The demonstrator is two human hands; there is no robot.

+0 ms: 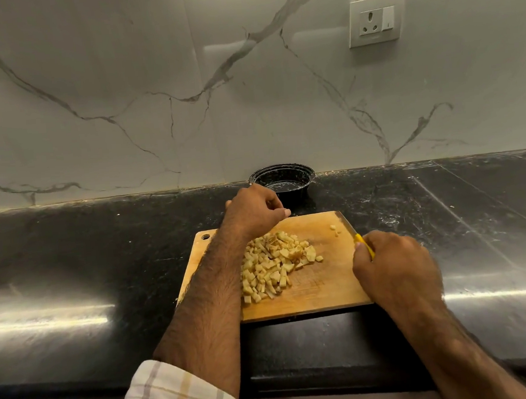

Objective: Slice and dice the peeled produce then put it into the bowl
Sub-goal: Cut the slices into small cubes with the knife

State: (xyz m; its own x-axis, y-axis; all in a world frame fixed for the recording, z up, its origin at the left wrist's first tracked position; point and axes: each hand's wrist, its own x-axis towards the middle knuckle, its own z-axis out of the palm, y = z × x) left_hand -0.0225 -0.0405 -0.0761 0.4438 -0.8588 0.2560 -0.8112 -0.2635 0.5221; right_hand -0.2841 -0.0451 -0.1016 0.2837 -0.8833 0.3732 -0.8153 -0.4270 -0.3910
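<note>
Nearest the camera, a checked sleeve [177, 394] is rolled back on the left forearm, which reaches forward across the left part of a wooden cutting board [327, 292]. The board lies flat on a dark, glossy stone surface [70, 264], with a hanging hole at its far left corner.

The right hand [395, 270] sits at the board's right edge, fingers curled tight around the yellow handle of a knife [363, 244]. The knife's blade runs away from the hand along the board's right side, toward the far right corner.

A heap of pale yellow diced pieces [274, 268] lies on the middle of the board, just right of the left forearm. A couple of stray bits [334, 228] rest apart from the heap, near the knife blade.

Farther on, the left hand [256, 211] is over the board's far edge, its fingers curled in and the thumb pointing right; whether it pinches anything cannot be told.

Just beyond that hand a black round bowl [298, 178] stands on the surface against the wall, with no diced pieces visible in it. Behind rises a white marble-veined wall [149, 82], with a socket and switch plate [376, 19] at upper right.
</note>
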